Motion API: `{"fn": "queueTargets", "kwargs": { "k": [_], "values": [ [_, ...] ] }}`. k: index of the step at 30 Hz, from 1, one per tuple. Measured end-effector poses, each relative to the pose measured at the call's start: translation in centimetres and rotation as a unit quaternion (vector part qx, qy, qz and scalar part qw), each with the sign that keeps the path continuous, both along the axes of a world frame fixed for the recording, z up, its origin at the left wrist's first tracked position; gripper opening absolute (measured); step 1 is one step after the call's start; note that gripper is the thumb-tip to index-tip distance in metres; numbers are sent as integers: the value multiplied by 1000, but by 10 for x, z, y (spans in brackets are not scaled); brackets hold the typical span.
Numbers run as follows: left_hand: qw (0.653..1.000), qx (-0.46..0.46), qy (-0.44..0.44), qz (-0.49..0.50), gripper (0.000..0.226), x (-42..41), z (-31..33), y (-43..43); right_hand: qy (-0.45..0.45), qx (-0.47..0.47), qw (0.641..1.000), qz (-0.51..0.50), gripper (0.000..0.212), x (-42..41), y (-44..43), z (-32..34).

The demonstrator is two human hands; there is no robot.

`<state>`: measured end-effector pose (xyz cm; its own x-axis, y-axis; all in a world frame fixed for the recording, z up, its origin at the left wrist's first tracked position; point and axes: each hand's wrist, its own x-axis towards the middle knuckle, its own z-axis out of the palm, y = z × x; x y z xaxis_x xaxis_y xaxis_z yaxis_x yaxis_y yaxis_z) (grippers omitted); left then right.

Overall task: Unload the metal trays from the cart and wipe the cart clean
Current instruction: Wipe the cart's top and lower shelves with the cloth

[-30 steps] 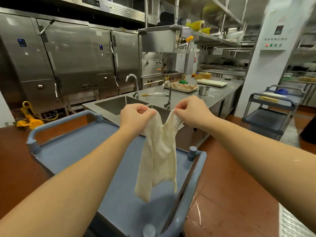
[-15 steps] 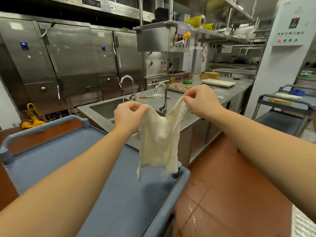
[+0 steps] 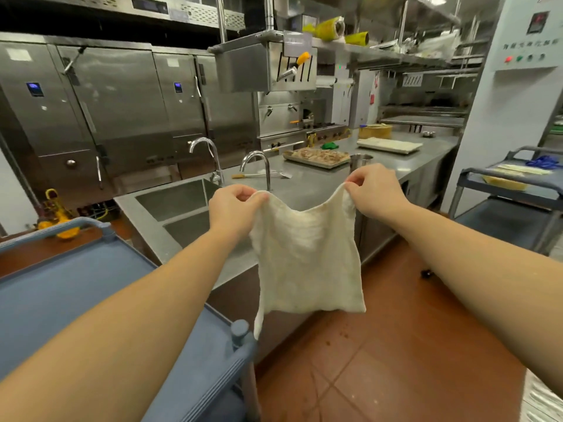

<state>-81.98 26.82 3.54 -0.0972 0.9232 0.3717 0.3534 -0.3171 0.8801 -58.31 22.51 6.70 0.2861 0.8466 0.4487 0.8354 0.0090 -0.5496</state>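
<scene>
The left hand [image 3: 234, 205] and right hand [image 3: 374, 190] are held apart at the same height. Each pinches one top corner of the pale cloth [image 3: 307, 263] between thumb and curled fingers. The cloth hangs as an open sheet, beyond the cart's right corner post and over the floor rather than over the shelf. Holding it by two corners lets its weight pull it flat, probably so that it can be folded or laid as a broad pad for wiping. The blue cart [image 3: 61, 293] sits low and to the left. What shows of its top shelf is bare, with no metal trays on it, so unloading looks done there and wiping is the step in hand. I cannot see the lower shelves. Past the cart's far side runs the steel desk [image 3: 307, 184] with its sink [image 3: 179, 199], and further along it lies a tray of food [image 3: 316, 156]. A second earlier the hands were close together and the cloth drooped in two bunched folds above the cart's shelf. Since then the hands have drawn apart and spread it. The view has also swung right, so the cart now lies further left.
</scene>
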Motion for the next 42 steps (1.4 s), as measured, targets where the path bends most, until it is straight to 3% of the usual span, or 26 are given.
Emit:
{"fn": "queueTargets", "kwargs": {
  "k": [15,25,38,42],
  "values": [
    [989,-34,119,-82,10,169,-64,175,-82,-130,988,20,20,148,168,-54],
    [989,-63,130,-40,14,265,-99,292,-115,-169,979,-2,21,301,287,-92],
    [980,-121,146,68,12,421,-114,395,-176,-169,966,86,16,500,447,-114],
    [978,-119,148,87,10,444,-117,430,-246,-158,949,117,19,528,493,-114]
  ]
}}
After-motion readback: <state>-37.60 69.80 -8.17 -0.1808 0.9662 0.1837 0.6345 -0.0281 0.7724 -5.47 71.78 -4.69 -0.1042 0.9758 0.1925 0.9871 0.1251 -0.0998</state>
